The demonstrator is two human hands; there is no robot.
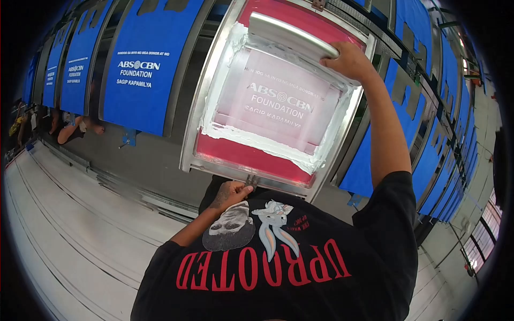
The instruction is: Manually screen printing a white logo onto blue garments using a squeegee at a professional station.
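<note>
A silkscreen frame (191,120) with a red mesh border lies in front of me. White ink (238,134) rims its pale printing area, where light lettering shows through. Across the far part of the mesh rests a wide metal squeegee (286,33), tilted down toward the right. My right hand (349,62) is closed around the squeegee's right end. At the near edge of the frame, my left hand (231,195) is closed with its thumb against a small metal handle (250,182); its other fingers are partly hidden.
Blue printed panels (144,64) lie on boards in a row at the left. More blue panels (399,115) line the right side. Another person's hand and arm (79,128) reach in at the left beside the boards. Metal rails (134,200) run along the near side.
</note>
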